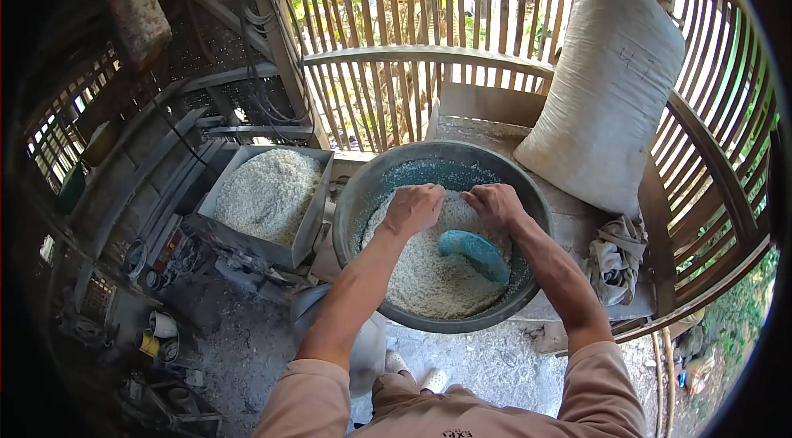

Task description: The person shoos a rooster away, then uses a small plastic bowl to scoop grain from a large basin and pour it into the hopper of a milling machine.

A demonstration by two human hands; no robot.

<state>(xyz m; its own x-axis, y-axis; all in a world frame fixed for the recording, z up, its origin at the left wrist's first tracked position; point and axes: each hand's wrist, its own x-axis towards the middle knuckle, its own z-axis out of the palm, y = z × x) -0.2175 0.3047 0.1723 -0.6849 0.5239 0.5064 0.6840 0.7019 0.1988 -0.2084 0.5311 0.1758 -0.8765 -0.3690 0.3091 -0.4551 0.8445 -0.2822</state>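
A large round grey-green basin (347, 215) stands in front of me, partly filled with white grain (412, 273) that looks like rice. Over its middle, my left hand (415, 209) is closed, fingers curled and pressed together. Close to its right, a narrow gap apart, my right hand (497, 205) is closed the same way. Whatever the fingers hold, if anything, is hidden. Just below the hands, a blue plastic scoop or bowl (477, 255) lies tilted in the grain, touched by neither hand.
Left of the basin, a square metal hopper (309, 256) is heaped with more grain. A tall, full white sack (606, 83) leans at the right, above a crumpled cloth (617, 261). Wooden slats (388, 9) enclose the far side. Buckets (162, 325) stand at lower left.
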